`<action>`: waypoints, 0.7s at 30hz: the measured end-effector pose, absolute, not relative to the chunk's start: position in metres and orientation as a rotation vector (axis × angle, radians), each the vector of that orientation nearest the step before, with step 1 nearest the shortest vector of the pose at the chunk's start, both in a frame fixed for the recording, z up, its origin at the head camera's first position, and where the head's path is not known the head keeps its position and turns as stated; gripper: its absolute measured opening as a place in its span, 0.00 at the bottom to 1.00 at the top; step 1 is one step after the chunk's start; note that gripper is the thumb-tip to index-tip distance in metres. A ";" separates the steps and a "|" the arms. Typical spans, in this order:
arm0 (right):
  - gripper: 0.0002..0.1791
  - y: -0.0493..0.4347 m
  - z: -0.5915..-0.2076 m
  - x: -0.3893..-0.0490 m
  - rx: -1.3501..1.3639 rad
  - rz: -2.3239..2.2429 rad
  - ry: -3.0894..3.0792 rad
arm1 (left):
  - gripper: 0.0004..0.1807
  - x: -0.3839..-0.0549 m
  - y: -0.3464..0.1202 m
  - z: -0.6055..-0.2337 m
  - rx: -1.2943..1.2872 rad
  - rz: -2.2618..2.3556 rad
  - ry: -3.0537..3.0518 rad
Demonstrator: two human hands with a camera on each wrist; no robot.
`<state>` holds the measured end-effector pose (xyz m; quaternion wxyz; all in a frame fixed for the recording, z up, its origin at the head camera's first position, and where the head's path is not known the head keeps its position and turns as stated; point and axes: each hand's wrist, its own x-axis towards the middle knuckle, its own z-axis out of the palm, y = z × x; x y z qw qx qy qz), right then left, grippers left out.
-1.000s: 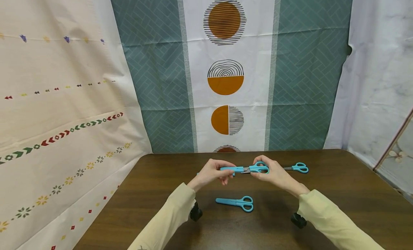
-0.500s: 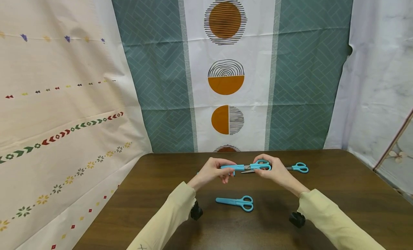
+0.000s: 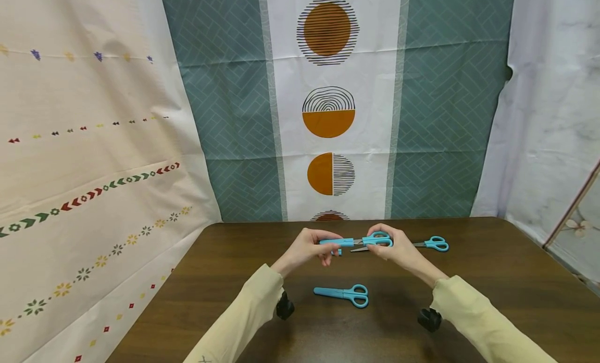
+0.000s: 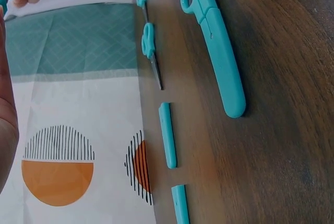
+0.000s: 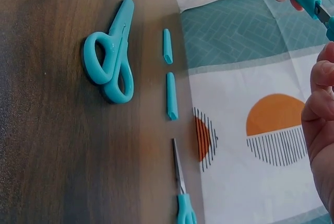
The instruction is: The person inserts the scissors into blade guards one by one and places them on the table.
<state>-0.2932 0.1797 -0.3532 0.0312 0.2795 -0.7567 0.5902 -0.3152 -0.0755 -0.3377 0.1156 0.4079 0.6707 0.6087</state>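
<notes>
Over the table, my left hand [image 3: 311, 247] pinches a light-blue blade sheath [image 3: 346, 242] between thumb and fingers. My right hand [image 3: 392, 245] grips blue-handled scissors [image 3: 376, 238] by the finger loops. The blades point left into the sheath's mouth, and a short stretch of metal shows between sheath and handles. Below the hands lies a sheathed pair of scissors [image 3: 340, 293], its loops to the right. In the left wrist view, the held pair shows only at the top left corner.
Farther back lie two unsheathed scissors in a row, one [image 3: 436, 243] right of my hand, the other [image 4: 148, 40] partly behind it. Left of them are two loose blue sheaths [image 5: 172, 96] [image 5: 167, 45]. Patterned cloths hang behind the wooden table [image 3: 225, 311].
Both hands have risen very slightly with the scissors and sheath. The scissors tilt a little differently. Everything on the table lies as before.
</notes>
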 end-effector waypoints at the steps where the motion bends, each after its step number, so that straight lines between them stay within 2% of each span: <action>1: 0.11 0.179 -0.351 -0.291 0.868 1.820 -2.328 | 0.12 -0.315 -0.075 -0.338 1.192 1.784 1.964; 21: 0.11 0.179 -0.357 -0.294 0.941 1.843 -2.279 | 0.13 -0.309 -0.074 -0.332 1.250 1.755 2.015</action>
